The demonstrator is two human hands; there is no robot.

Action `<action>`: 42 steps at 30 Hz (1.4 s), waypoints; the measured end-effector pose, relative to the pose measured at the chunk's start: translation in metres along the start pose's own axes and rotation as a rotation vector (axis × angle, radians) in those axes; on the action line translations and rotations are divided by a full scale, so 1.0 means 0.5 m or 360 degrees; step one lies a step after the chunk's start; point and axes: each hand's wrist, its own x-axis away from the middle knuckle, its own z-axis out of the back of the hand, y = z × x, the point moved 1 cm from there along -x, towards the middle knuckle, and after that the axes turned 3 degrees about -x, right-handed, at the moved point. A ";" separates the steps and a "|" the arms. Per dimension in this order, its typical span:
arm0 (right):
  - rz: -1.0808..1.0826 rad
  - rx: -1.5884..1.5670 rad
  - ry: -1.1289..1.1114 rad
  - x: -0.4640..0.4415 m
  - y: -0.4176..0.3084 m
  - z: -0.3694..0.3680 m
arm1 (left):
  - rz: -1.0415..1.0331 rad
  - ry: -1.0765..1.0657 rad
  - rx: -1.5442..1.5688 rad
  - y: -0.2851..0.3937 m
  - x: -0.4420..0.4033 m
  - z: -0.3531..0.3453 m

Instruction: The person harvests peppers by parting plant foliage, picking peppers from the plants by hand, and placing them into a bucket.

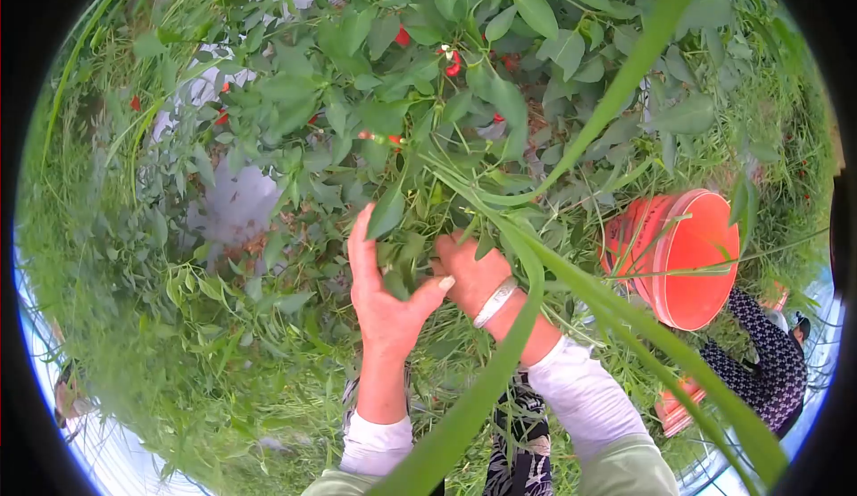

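My left hand (pixel 389 304) is open at the near side of a leafy pepper plant (pixel 375 76), its fingers pointing up and the thumb spread toward the right. Beside it, my right hand (pixel 475 275), with a silver bracelet (pixel 495 303) at the wrist, reaches into the stems with curled fingers. Leaves and the hand itself hide whatever those fingers hold. Red peppers hang above both hands, among them one pepper (pixel 453 65) near the top middle and another (pixel 403 37) to its left. A small reddish-green pepper (pixel 384 139) shows above my left fingertips.
A red bucket (pixel 661 259) lies tilted at the right, its mouth facing right. Long grass blades (pixel 571 282) cross the view close to the camera. Behind the bucket is another person's patterned trouser leg (pixel 768 366), near a second red container (pixel 680 407). Pale ground sheeting (pixel 234 201) shows at left.
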 end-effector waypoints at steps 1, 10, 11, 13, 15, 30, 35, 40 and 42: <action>-0.0124 -0.0089 0.0000 -0.007 -0.004 -0.010 | -0.0103 -0.0097 -0.0142 0.000 0.000 -0.002; -0.0916 -0.2019 -0.0073 0.118 0.010 0.130 | 0.0261 -0.0743 -0.0327 -0.023 0.012 -0.030; -0.0758 -0.1944 -0.0261 0.140 0.009 0.150 | 0.0090 -0.0855 -0.0512 -0.024 0.010 -0.029; -0.0601 -0.1864 -0.0444 0.146 0.007 0.170 | 0.0099 -0.0914 -0.0534 -0.018 0.007 -0.030; -0.0316 -0.2024 0.0105 0.122 0.016 0.194 | 0.0136 -0.0965 -0.0570 -0.031 0.007 -0.028; -0.0809 -0.2063 0.0736 -0.286 0.215 0.107 | 0.0638 -0.0916 -0.0224 -0.094 0.034 -0.003; -0.0763 -0.2233 0.0600 -0.230 0.210 0.106 | 0.0682 -0.0942 -0.0286 -0.095 0.037 -0.001; -0.0824 -0.2547 0.0259 -0.121 0.191 0.141 | 0.0734 -0.0941 -0.0365 -0.096 0.038 -0.004; -0.0709 -0.2726 0.0201 -0.078 0.223 0.118 | 0.0725 -0.0933 -0.0321 -0.099 0.042 -0.011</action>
